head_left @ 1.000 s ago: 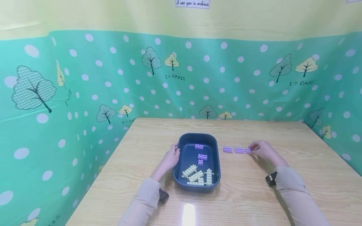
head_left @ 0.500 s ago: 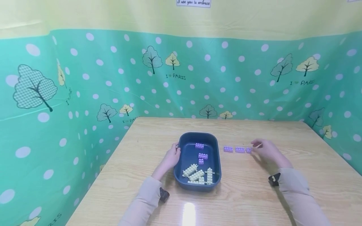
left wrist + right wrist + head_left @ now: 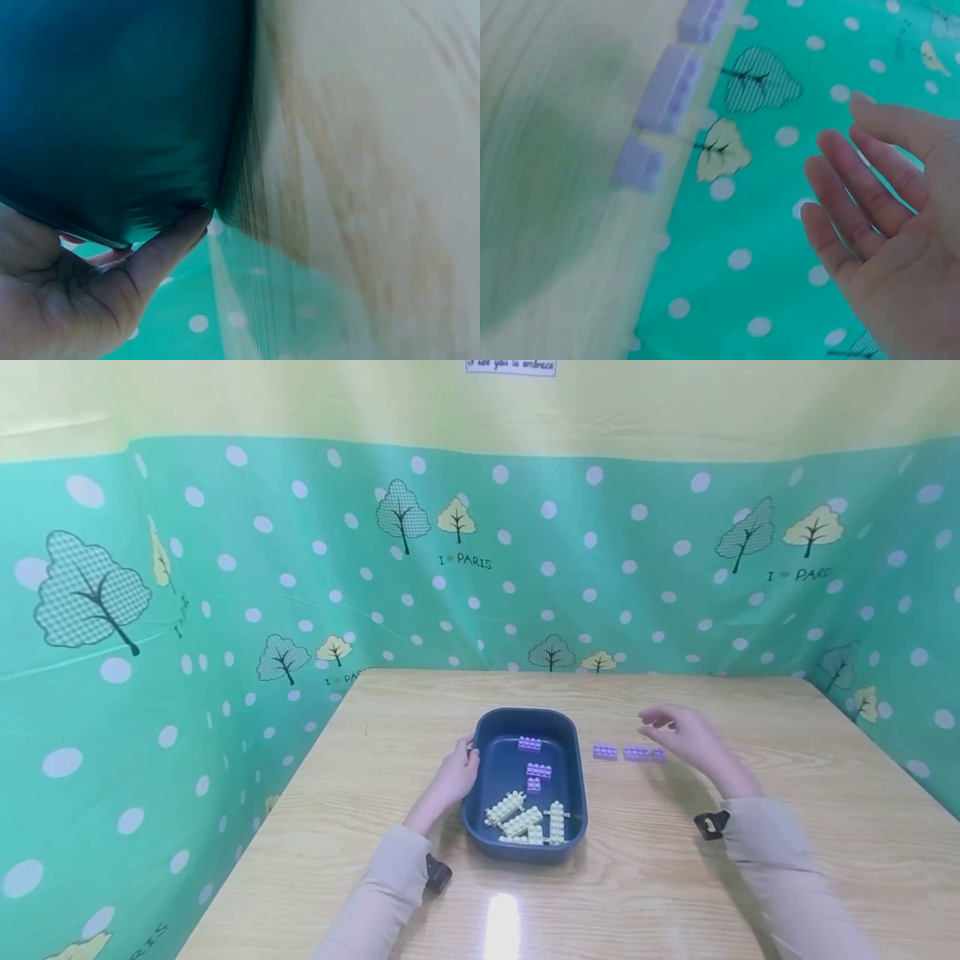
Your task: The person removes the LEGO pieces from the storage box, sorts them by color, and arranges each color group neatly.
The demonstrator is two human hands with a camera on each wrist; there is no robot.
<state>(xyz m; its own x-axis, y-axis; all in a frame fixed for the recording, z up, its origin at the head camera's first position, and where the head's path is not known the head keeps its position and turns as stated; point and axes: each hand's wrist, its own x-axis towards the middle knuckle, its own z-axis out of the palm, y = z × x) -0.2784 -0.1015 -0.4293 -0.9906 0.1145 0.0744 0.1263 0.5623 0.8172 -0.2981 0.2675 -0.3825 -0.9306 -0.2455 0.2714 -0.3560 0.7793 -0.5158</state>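
My left hand (image 3: 456, 774) grips the left side of a dark blue plastic bin (image 3: 581, 777); in the left wrist view the thumb (image 3: 169, 251) lies along its outer wall. Inside the bin are purple building bricks (image 3: 538, 771) and, toward the near end, several cream bricks (image 3: 522, 821). Right of the bin, three purple bricks stand in a row: a left one (image 3: 605, 752), a middle one (image 3: 636, 752) and a short right one (image 3: 658, 754). Above that row hovers my right hand (image 3: 686, 735), its fingers apart and holding nothing, as the right wrist view shows.
The bin and bricks rest on a light wooden table (image 3: 750, 718). A green and yellow printed curtain (image 3: 480, 577) hangs behind it and at both sides. Black camera mounts sit at the left wrist (image 3: 438, 874) and right wrist (image 3: 711, 825).
My right hand has let go of the short purple brick at the row's right end, then risen away from it toward the back of the table. The left hand stays on the bin.
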